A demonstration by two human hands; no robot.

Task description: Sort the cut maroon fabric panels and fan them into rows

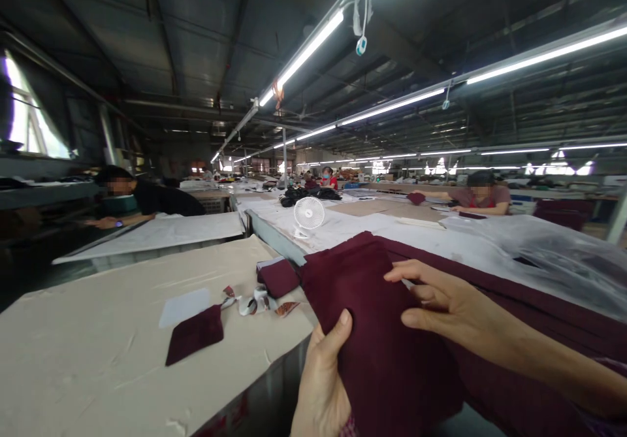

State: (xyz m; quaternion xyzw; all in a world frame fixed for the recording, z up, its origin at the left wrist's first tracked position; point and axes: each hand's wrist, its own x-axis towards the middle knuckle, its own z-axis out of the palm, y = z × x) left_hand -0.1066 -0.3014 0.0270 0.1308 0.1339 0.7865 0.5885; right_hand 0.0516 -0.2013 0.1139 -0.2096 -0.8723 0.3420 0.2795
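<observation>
A maroon fabric piece [372, 306] hangs in front of me, gripped at its left side by my left hand [326, 372], thumb on top and the fingers hidden behind. My right hand [441, 300] is beside its right part, fingers apart and slightly curled; whether the fingertips touch the cloth I cannot tell. Behind and to the right, more maroon cloth [499, 293] lies along the table edge. On the cream-covered table at left are a small dark maroon piece [196, 334] and a small stack of maroon pieces [278, 276].
The cream-covered table [98, 358] has a white sheet [184, 307] and a crumpled patterned strip [258, 301] on it. A white fan [309, 213] stands on the long white table, near a black heap [308, 195]. Clear plastic [553, 254] lies at right. Co-workers lean over tables at left and right.
</observation>
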